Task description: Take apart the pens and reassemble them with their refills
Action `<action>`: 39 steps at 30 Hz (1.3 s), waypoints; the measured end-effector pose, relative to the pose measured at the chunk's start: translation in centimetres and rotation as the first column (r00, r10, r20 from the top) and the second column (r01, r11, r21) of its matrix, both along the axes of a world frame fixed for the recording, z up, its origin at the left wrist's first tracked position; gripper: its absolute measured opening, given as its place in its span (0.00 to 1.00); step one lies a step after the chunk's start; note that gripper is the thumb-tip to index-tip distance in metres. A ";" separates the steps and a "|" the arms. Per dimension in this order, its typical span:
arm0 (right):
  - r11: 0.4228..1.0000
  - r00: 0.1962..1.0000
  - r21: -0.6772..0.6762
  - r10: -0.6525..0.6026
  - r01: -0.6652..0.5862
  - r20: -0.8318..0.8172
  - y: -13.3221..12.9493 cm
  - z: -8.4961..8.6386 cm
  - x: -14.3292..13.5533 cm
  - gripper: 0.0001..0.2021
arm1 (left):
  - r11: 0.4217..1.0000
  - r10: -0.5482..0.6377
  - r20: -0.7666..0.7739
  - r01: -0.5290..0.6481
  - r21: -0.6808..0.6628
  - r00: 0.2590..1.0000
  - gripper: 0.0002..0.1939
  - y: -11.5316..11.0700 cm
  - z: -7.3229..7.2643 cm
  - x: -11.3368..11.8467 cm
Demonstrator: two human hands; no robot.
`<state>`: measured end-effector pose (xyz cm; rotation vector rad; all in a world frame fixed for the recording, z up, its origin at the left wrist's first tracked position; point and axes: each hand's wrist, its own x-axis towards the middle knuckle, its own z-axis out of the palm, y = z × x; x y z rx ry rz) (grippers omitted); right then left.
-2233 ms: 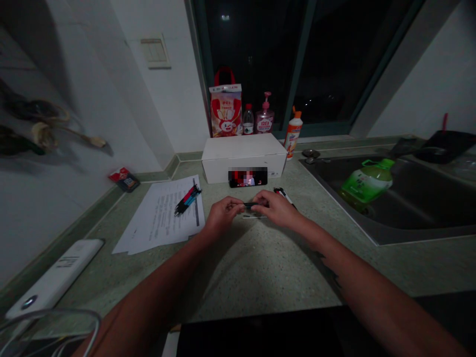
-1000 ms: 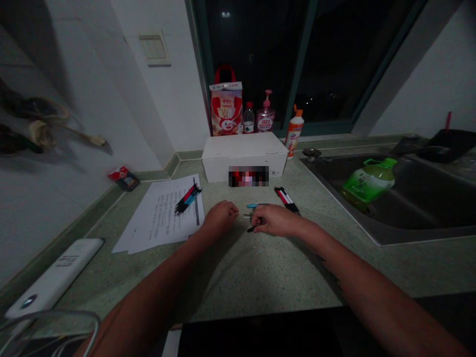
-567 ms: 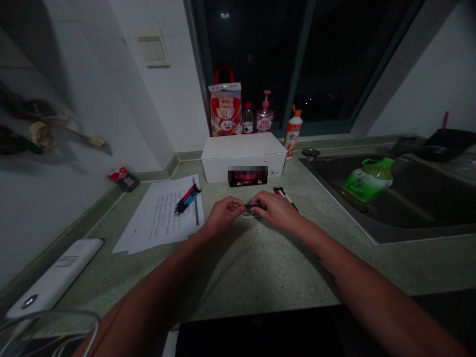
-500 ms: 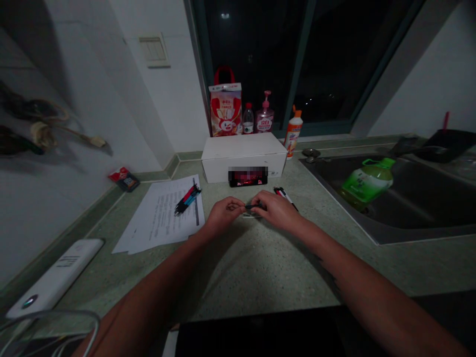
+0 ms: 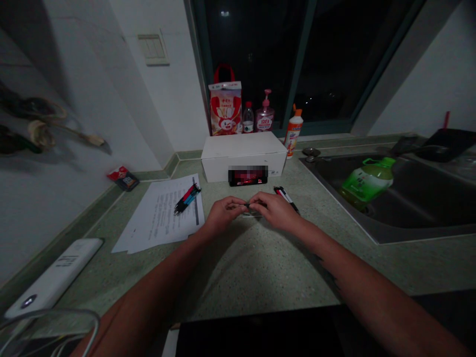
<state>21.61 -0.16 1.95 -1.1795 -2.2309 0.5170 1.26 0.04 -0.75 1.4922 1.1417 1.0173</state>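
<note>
Both hands meet over the middle of the counter, fingertips pinched around a small, dark, slim piece (image 5: 247, 205) whose kind I cannot make out. My left hand (image 5: 223, 212) grips its left end between thumb and fingers. The other end sits in the pinch of my right hand (image 5: 273, 208), which hides part of it. Just beneath the fingers lies a small pale flat item (image 5: 253, 215), mostly covered. A few pens (image 5: 286, 198) rest on the counter right beside my right hand. Behind the hands, a phone (image 5: 248, 177) with a lit, partly blurred screen leans against a white box (image 5: 241, 148).
Left of my hands are printed sheets (image 5: 148, 218) with several pens (image 5: 187, 199) on top. A long white device (image 5: 55, 277) lies at the left edge. At right is a sink (image 5: 409, 208) holding a green jug (image 5: 368, 181). Bottles (image 5: 265, 116) and a bag (image 5: 226, 109) stand behind the box.
My fingertips have drawn closer together, so less of the dark piece shows between them. The things on the counter stay where they were.
</note>
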 end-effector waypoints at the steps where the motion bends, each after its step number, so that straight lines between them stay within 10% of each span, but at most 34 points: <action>1: 1.000 1.000 -0.014 0.004 -0.004 -0.013 0.0 -0.1 -0.1 0.07 | 1.000 0.009 0.005 -0.009 0.014 1.000 0.14 0.0 0.1 0.0; 39: 0.998 0.999 -0.026 -0.052 0.052 -0.002 -0.1 0.1 0.0 0.07 | 0.991 0.098 -0.079 -0.090 0.101 0.992 0.10 0.1 0.2 0.1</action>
